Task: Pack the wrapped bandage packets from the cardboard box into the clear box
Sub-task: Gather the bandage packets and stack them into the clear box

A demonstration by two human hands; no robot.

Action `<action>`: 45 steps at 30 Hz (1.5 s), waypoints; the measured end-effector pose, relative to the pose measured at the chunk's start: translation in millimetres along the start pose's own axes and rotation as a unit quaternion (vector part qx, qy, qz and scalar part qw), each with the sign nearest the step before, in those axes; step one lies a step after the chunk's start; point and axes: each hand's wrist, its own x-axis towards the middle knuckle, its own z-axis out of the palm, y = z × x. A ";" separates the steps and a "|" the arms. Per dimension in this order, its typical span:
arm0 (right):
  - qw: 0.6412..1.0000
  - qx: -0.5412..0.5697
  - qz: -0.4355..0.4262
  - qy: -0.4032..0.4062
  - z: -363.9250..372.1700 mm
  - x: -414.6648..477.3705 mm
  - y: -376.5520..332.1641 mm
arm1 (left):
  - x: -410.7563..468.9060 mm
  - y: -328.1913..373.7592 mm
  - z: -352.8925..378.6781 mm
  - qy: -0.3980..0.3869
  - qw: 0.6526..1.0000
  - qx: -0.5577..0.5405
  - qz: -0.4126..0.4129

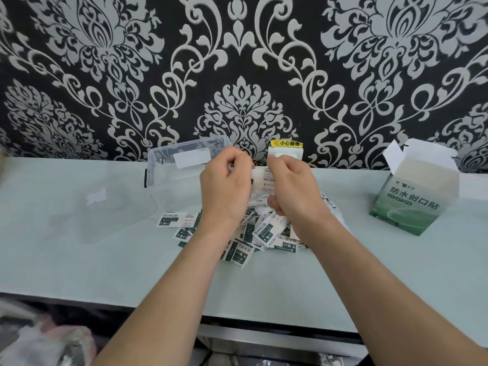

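Hands hid much: the left hand (225, 187) and right hand (291, 186) together pinched a small stack of white wrapped bandage packets (262, 180) above the loose pile (253, 233) on the pale desk (79, 249), before the clear plastic box (169, 165). The green-and-white cardboard box (414, 196) read "防水创口贴"; a yellow sticker (286, 143) read "小心触电".

Both bare forearms reach forward side by side. The left hand (225, 184) and right hand (291, 186) are raised close together, backs to the camera, fingers (237, 157) curled and pinched shut.
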 end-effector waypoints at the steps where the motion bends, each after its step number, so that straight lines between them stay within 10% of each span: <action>1: 1.000 0.005 -0.014 0.010 0.8 0.8 0.6 | 1.2 0.7 -0.8 -0.011 0.998 -0.033 -0.050; 7: 0.999 0.015 -0.015 0.032 -2.7 6.3 0.7 | 2.4 3.6 -8.5 -0.130 0.962 -0.123 -0.206; 17: 0.989 0.063 0.116 -0.069 -22.7 14.7 0.8 | 1.7 -4.4 -18.4 -0.172 0.983 0.022 -0.057; 20: 0.987 -0.134 0.062 -0.067 -21.2 13.9 -1.8 | 5.1 -4.7 -20.2 -0.149 0.985 0.055 -0.072; 24: 0.903 -0.374 -0.207 -0.041 -20.5 9.1 -6.6 | 13.7 -7.6 -25.6 -0.132 0.985 0.083 -0.079; 29: 0.799 -0.524 -0.262 -0.135 -11.8 2.9 -8.1 | 18.3 -8.4 -28.9 -0.131 0.984 0.047 -0.113; 32: 0.825 -0.483 -0.273 -0.110 -10.9 4.7 -6.9 | 20.1 -6.8 -30.8 -0.146 0.979 -0.019 -0.138; 37: 0.978 -0.110 -0.047 -0.169 -19.5 8.6 -10.5 | 22.1 -1.6 -35.7 -0.203 0.968 -0.111 -0.098; 45: 0.956 0.104 0.112 -0.252 -24.6 11.1 -13.0 | 4.9 -2.2 -24.9 -0.306 0.942 0.087 0.104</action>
